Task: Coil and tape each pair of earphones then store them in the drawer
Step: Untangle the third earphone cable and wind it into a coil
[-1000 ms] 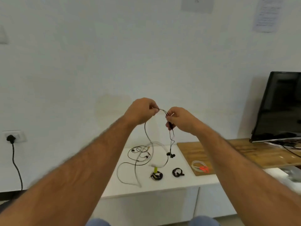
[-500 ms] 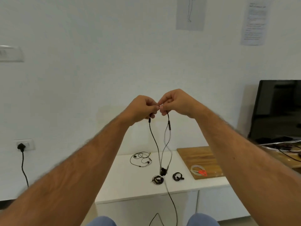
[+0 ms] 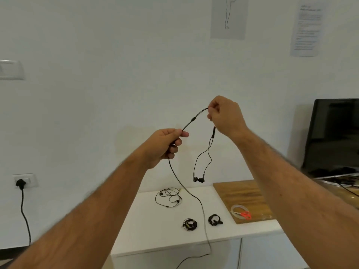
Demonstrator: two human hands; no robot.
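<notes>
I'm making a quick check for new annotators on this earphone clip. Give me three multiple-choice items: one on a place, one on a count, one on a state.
1. Where do the scissors lie?
A. on the wooden board
B. on the floor
C. in the left hand

2. How many coiled earphone bundles lie at the front of the white cabinet top?
A. none
B. two
C. five

3. How is the held earphone cable?
A. lying flat on the board
B. stretched between both hands, earbuds dangling
C. coiled tight

Key: 1 A, orange handles sit on the board; 2 B, one bundle beside another; 3 B, left hand and right hand each pinch it.
</notes>
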